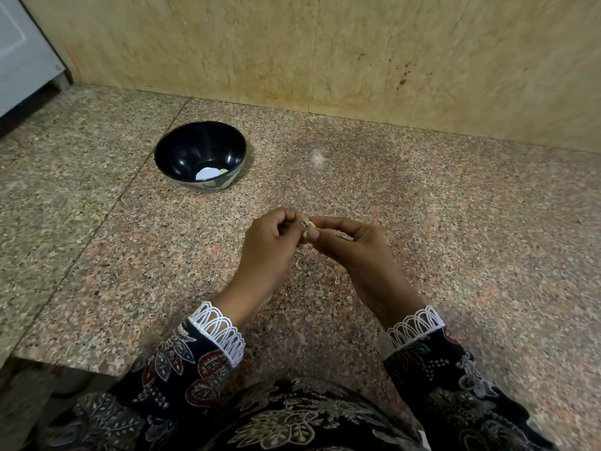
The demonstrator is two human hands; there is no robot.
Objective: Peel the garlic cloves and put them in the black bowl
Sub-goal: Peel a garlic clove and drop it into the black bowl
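Observation:
A small garlic clove (309, 226) is pinched between the fingertips of both hands above the middle of the granite counter. My left hand (271, 247) curls its fingers around the clove from the left, and my right hand (354, 245) pinches it from the right. Most of the clove is hidden by the fingers. The black bowl (182, 148) stands on the counter to the far left of the hands, with a pale peeled clove (207, 173) lying at its bottom. Thin scraps of garlic skin (336, 281) lie on the counter under the hands.
The speckled granite counter (455, 206) runs back to a beige stone wall (357, 53). A grey-white appliance (22, 50) stands at the far left. The counter's front edge drops off at the lower left, near my patterned sleeves.

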